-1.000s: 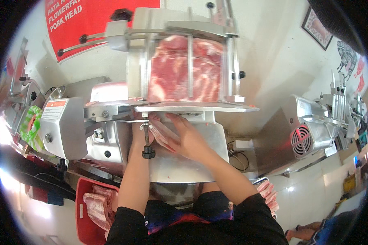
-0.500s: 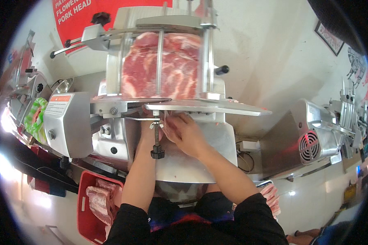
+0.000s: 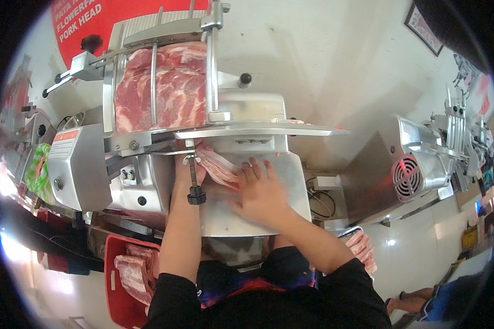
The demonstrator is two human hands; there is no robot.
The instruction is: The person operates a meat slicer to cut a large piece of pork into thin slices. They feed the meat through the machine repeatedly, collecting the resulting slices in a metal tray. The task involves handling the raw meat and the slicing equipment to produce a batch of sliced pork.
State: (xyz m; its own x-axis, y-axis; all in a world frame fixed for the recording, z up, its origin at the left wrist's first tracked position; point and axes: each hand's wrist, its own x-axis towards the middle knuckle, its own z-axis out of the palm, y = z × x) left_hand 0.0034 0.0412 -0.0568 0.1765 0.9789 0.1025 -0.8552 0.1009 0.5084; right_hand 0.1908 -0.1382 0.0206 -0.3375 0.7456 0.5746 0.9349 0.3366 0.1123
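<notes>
A metal meat slicer [image 3: 258,131] stands before me, with a big slab of raw pork [image 3: 164,82] on its carriage under thin rods. Beneath the blade, a bundle of thin pork slices [image 3: 220,171] lies slantwise above the metal receiving plate [image 3: 258,219]. My right hand [image 3: 260,192] is at the lower right end of the slices, fingers spread and slightly blurred. My left hand [image 3: 198,171] is at their upper left end, mostly behind the threaded rod and black knob [image 3: 196,196]; its fingers are hidden.
A red crate [image 3: 112,274] with pork pieces stands low at the left. More sliced pork [image 3: 359,249] lies on a tray at the right. A second slicer [image 3: 417,159] stands at the right. A person's legs [image 3: 414,299] show at the lower right.
The carriage with the pork slab has slid left. My right hand has come back toward me and right, its fingers spreading. The bundle of slices now shows between my hands.
</notes>
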